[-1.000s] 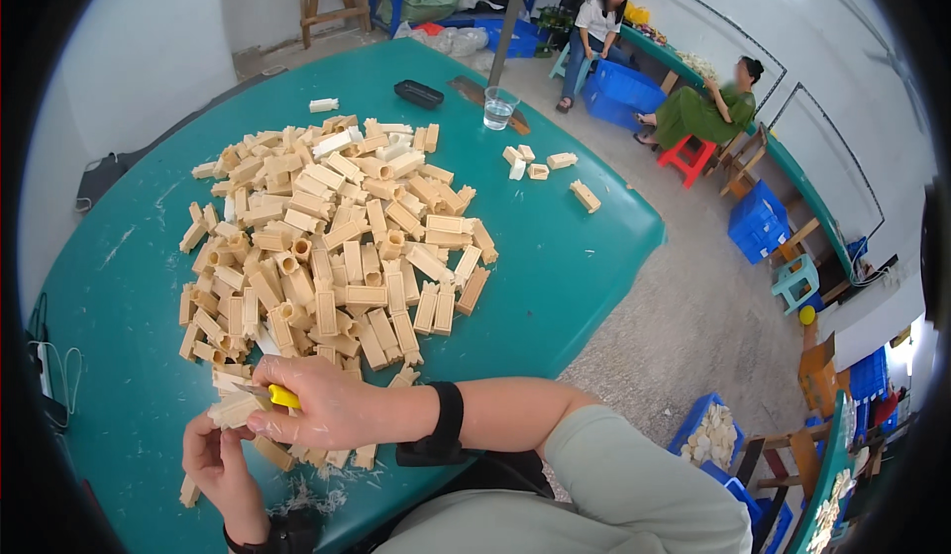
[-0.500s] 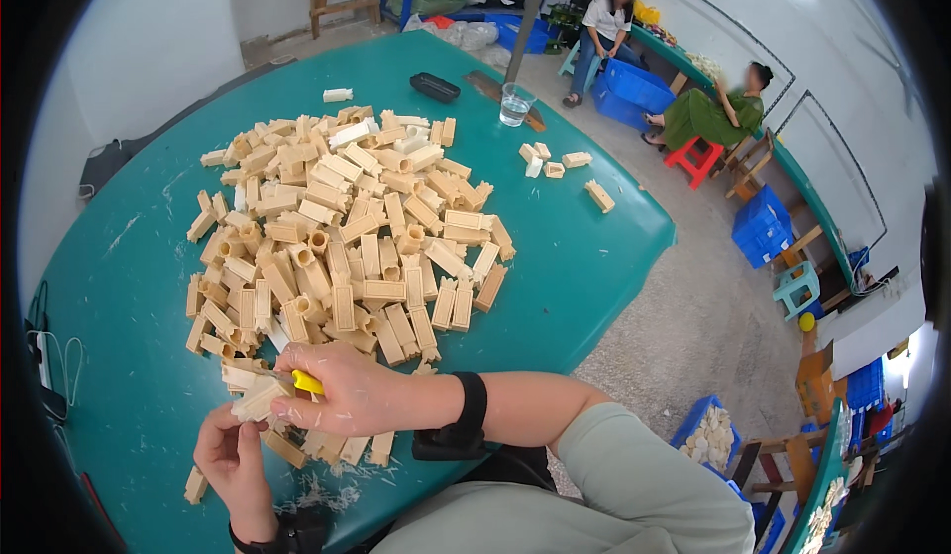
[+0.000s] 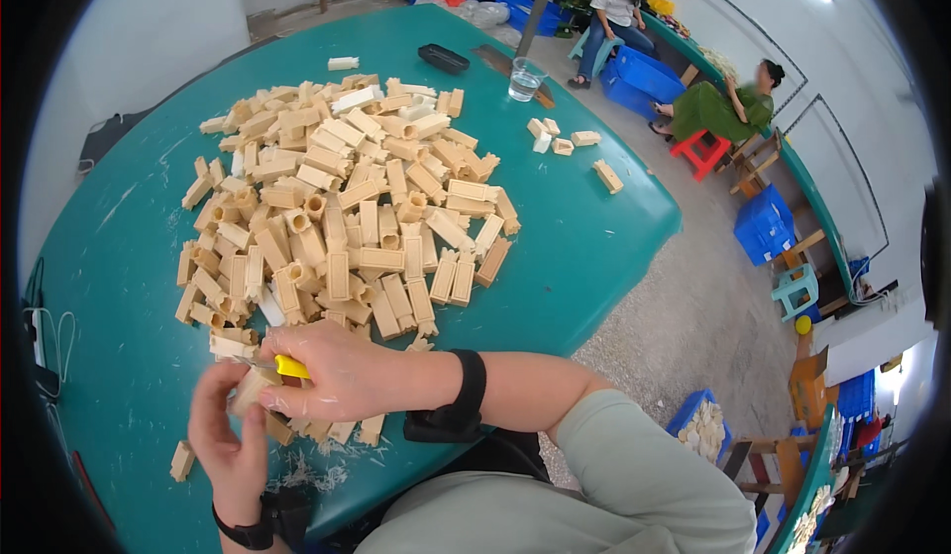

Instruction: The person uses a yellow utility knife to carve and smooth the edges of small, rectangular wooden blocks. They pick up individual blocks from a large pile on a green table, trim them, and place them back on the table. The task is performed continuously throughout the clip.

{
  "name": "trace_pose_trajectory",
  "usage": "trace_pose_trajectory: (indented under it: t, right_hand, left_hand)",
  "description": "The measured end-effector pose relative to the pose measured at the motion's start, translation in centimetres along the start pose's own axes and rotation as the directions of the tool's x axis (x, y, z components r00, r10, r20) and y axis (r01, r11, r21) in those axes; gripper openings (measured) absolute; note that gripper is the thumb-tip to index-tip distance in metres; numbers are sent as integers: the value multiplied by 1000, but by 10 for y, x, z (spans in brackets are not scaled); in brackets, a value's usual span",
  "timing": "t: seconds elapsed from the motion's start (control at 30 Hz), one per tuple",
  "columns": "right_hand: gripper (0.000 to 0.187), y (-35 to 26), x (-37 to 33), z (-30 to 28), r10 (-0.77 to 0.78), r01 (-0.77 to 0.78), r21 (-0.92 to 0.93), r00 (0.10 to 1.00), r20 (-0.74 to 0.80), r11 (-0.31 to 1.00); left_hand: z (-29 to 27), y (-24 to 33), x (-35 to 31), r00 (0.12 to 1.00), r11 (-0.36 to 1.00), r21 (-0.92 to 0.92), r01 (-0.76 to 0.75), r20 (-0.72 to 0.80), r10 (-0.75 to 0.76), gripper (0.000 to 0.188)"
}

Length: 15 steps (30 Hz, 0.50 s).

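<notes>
Two hands met at the near table edge: left hand pinched a beige block, turned up for trimming; right hand closed around a yellow-handled knife, blade on the block. Shavings scattered just below. Beyond, a heaped pile of blocks on the green table. Farther off, a glass, blue crates, two seated people.

Teal table under heaped tan blocks, water glass.
</notes>
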State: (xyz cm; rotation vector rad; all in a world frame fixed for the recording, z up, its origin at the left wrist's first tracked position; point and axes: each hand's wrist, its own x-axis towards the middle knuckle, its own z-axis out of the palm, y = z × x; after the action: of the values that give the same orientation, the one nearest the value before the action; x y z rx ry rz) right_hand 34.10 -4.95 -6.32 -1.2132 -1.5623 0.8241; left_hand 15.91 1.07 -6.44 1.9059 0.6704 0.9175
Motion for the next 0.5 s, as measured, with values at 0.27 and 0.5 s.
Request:
trace_pose_trajectory:
  t: [0.27,0.5]
  right_hand:
    - [32,1,-3,8,21,-18,62,999,-40,998]
    - [32,-10,2,9,88,-93,104,995,51,990]
  left_hand:
    - [2,-2,2,981,934,-337,117,187,-55,32]
    - [-2,-12,-5,992,922,-374,99,111,-62,30]
